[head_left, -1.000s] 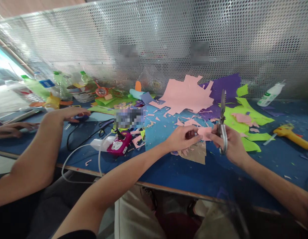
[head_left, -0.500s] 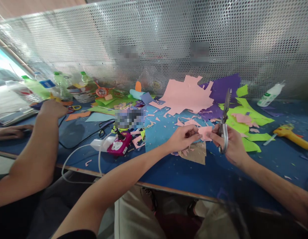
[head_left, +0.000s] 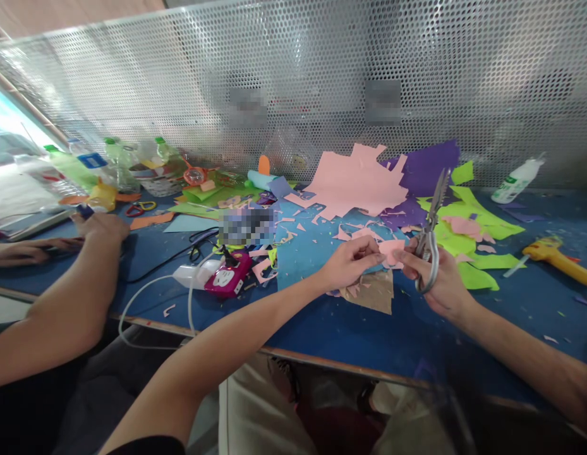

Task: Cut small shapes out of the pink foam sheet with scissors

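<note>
My left hand pinches a small pink paper piece above the blue table. My right hand also touches that pink piece with its fingertips while its fingers are hooked through the handles of metal scissors, whose closed blades point up and away. Both hands meet over a brown paper scrap and a blue sheet littered with pink cuttings.
A co-worker's arm reaches across the left of the table. A large pink sheet, purple paper, green paper, a glue bottle, a yellow glue gun, a pink power strip with white cable, and bottles lie about.
The scissors in my right hand have tilted to the right. The co-worker's hand has moved left and back across the table, uncovering an orange scrap and small scissors.
</note>
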Tool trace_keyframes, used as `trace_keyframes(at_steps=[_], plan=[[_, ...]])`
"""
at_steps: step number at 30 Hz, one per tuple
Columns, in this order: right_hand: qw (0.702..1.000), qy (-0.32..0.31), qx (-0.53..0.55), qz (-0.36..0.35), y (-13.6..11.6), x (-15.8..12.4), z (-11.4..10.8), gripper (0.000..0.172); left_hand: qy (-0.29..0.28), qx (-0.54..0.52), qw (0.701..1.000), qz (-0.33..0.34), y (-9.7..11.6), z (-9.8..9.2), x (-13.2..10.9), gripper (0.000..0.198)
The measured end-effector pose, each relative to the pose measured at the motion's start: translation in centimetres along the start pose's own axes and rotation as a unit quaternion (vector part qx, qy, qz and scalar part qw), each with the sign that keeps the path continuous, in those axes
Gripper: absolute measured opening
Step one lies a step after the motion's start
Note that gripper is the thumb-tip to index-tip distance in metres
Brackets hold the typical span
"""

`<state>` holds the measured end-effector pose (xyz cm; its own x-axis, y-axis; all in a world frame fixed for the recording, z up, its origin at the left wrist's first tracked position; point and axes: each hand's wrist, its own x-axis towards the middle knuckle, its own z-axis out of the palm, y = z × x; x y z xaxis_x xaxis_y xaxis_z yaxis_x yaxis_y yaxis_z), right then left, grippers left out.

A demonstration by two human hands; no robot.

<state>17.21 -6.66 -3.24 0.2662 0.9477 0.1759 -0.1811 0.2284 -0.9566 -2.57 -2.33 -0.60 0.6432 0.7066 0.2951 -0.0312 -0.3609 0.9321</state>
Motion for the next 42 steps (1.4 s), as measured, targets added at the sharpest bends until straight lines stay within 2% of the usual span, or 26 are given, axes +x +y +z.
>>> trace_keyframes(at_steps=[7, 11, 15, 18, 20, 22, 24, 27, 30, 37, 42], plan=[[1.0, 0.013, 0.013, -0.009, -0.3, -0.4, 0.5, 0.037, 0.008, -0.03, 0.999, 0.016, -0.3, 0.1, 0.1, 0.028], [0.997, 0.059, 0.049, -0.026, -0.5, 0.8, -0.5, 0.038, 0.031, -0.093, 0.995, 0.019, -0.2, -0.5, 0.0, 0.028], [0.993, 0.075, 0.089, -0.009, -0.5, 2.7, -2.3, 0.039, 0.132, -0.088, 0.987, 0.025, -0.6, -1.6, 0.2, 0.032], [0.992, 0.067, 0.104, 0.008, -0.4, 3.0, -2.6, 0.042, 0.224, -0.019, 0.974, 0.027, -1.1, -1.9, 0.5, 0.025], [0.993, 0.063, 0.094, 0.016, -0.3, 2.7, -2.2, 0.042, 0.256, 0.049, 0.965, 0.043, -1.2, -1.9, 0.5, 0.025], [0.995, 0.055, 0.079, 0.021, -0.2, 2.2, -1.6, 0.041, 0.244, 0.107, 0.962, 0.058, -0.9, -1.7, 0.4, 0.029], [0.997, 0.047, 0.066, 0.018, -0.1, 1.8, -1.2, 0.039, 0.2, 0.145, 0.967, 0.061, -0.4, -1.5, 0.2, 0.022], [0.998, 0.04, 0.046, -0.006, 0.1, 1.4, -1.0, 0.037, 0.13, 0.179, 0.974, 0.058, 0.2, -1.1, -0.2, 0.029], [0.999, 0.028, 0.002, -0.026, 0.2, 1.2, -0.9, 0.036, 0.086, 0.197, 0.975, 0.059, 0.4, -0.8, -0.3, 0.033], [0.994, -0.036, -0.102, -0.036, -0.1, 0.3, -0.4, 0.038, 0.054, 0.205, 0.976, 0.045, 0.3, -0.5, -0.2, 0.033], [0.989, -0.033, -0.131, -0.054, -0.1, 0.0, -0.6, 0.036, 0.032, 0.205, 0.976, 0.067, 0.5, -0.7, -0.2, 0.034]])
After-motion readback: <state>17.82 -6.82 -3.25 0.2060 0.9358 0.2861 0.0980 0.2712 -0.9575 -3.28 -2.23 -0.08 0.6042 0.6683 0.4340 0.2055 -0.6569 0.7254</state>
